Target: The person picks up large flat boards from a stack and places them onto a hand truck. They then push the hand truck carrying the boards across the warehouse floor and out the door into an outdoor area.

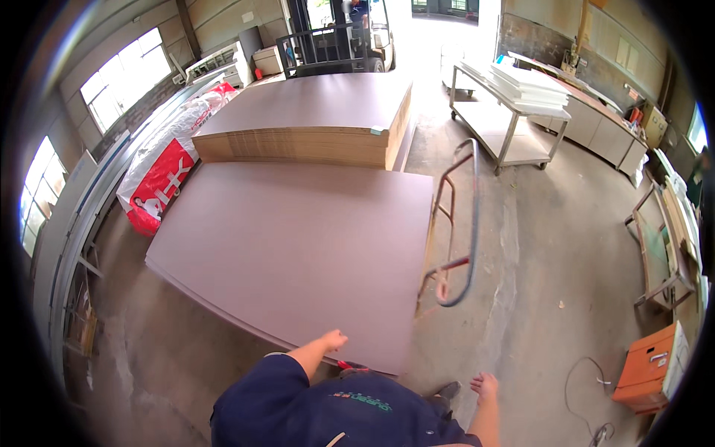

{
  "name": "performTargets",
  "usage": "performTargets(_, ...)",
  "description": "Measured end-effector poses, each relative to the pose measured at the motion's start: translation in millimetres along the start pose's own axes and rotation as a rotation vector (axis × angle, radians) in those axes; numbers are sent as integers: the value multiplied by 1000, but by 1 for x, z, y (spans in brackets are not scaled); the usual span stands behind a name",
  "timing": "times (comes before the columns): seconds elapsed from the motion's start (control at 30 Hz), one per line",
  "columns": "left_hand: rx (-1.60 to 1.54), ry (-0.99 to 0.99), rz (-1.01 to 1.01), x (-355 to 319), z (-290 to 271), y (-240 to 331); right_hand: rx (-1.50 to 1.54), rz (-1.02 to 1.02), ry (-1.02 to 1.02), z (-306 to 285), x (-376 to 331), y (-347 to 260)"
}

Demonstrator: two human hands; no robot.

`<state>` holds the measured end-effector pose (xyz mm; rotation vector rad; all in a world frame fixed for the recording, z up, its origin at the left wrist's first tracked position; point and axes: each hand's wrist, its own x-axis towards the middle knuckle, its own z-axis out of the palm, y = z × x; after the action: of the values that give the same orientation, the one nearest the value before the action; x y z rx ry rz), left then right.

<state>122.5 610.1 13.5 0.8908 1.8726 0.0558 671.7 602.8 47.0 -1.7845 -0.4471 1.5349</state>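
Observation:
My left hand (pixel 334 340) is loosely curled over the near edge of a large mauve sheet (pixel 298 238), with nothing visible in it; I cannot tell whether it touches the sheet. My right hand (pixel 484 384) hangs in the air to the right of my body, above the concrete floor, its fingers curled in with nothing to be seen in them. The sheet lies flat, with at least one more under its left edge. Beyond it rises a thick stack of boards (pixel 298 146) with a mauve top and brown sides. A small red thing (pixel 350 366), partly hidden, shows by my body.
A tubular trolley handle (pixel 474 223) stands along the sheet's right side. A forklift (pixel 328 45) is behind the stack, with part of a person on it. White panels (pixel 527 80) lie on a wheeled cart (pixel 506 138). An orange box (pixel 649 369) and a cable (pixel 570 387) are at right.

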Motion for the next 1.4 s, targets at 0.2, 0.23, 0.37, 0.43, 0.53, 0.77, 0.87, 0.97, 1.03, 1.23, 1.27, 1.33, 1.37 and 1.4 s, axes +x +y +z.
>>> performTargets(0.2,-157,129,171,-55,20,212,-66,189,34,-122,27,20)
performTargets(0.23,-190,107,237,-58,24,245,-92,237,70,-154,32,29)
performTargets(0.37,-206,127,201,-69,26,352,-35,284,183,-275,49,62)
performTargets(0.43,-324,147,-65,-50,26,346,27,286,223,-304,48,63)
performTargets(0.53,-72,2,-320,-35,22,316,133,250,284,-315,43,43)
performTargets(0.77,-271,248,-579,-152,31,368,-575,32,54,-319,80,55)
performTargets(0.87,-558,394,-725,-111,14,326,-1164,-161,-136,-291,59,-31)
performTargets(0.97,-591,315,-713,-49,-7,284,-857,-91,-102,-317,124,-45)
performTargets(1.03,-633,325,-652,-39,-9,316,-124,167,83,-343,201,-33)
performTargets(1.23,-741,278,-653,25,-8,367,25,218,263,-288,268,-188)
performTargets(1.27,-744,273,-645,36,-9,379,-3,187,242,-277,280,-211)
performTargets(1.33,-787,288,-608,50,-15,397,-63,135,183,-261,317,-254)
performTargets(1.37,-795,283,-593,58,-14,403,-87,156,151,-261,338,-271)
performTargets(1.4,-774,244,-601,67,-14,399,-117,172,101,-247,354,-293)
